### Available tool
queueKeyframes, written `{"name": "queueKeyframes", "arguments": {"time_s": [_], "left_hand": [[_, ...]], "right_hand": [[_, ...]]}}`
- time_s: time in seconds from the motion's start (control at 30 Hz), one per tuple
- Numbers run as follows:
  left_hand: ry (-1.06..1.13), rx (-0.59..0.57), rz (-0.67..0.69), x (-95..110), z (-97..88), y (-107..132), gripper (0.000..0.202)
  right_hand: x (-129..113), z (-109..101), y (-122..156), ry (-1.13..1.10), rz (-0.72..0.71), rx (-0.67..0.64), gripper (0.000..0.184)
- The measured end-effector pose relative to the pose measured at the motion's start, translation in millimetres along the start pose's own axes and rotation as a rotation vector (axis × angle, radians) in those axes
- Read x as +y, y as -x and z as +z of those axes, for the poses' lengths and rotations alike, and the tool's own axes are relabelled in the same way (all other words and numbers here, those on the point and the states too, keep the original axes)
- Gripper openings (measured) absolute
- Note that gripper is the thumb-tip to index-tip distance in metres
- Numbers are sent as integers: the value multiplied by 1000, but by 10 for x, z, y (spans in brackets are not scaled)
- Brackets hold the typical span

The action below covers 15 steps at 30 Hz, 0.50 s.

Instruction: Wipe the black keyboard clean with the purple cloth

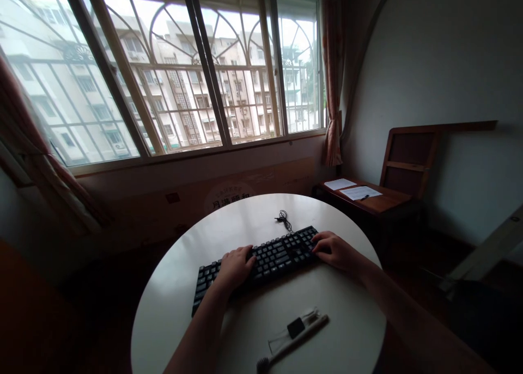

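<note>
Black computer keyboard (275, 255) lies aslant beneath the fingers on a round white surface (163, 308). Left hand (237, 268) palm-down, fingers loosely together across keys; right hand (333, 249) curled at the end, pinch uncertain. Likely steadying it. Coiled cable (283, 220) beyond the fingers; toothbrush (296, 339) nearer, apparently kept clear.

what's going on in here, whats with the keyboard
Two bare hands are on a long black keyboard lying on a round white table. The left hand rests across it left of its middle, the right hand touches its right end; whether they grip isn't clear. A thin black cable lies beyond it, a pale toothbrush on the near side.
</note>
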<state>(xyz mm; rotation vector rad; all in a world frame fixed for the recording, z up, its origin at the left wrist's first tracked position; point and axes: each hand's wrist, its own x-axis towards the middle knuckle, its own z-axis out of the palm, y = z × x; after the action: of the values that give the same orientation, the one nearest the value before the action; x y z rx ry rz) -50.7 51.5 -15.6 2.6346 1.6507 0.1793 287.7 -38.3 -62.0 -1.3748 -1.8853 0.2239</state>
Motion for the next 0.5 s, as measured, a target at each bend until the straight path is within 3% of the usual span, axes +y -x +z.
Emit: {"name": "queueKeyframes", "arguments": {"time_s": [0.5], "left_hand": [[4,-15,-9,23,-35,12,49]], "right_hand": [[-50,-30,1,-25,21,29,13]]}}
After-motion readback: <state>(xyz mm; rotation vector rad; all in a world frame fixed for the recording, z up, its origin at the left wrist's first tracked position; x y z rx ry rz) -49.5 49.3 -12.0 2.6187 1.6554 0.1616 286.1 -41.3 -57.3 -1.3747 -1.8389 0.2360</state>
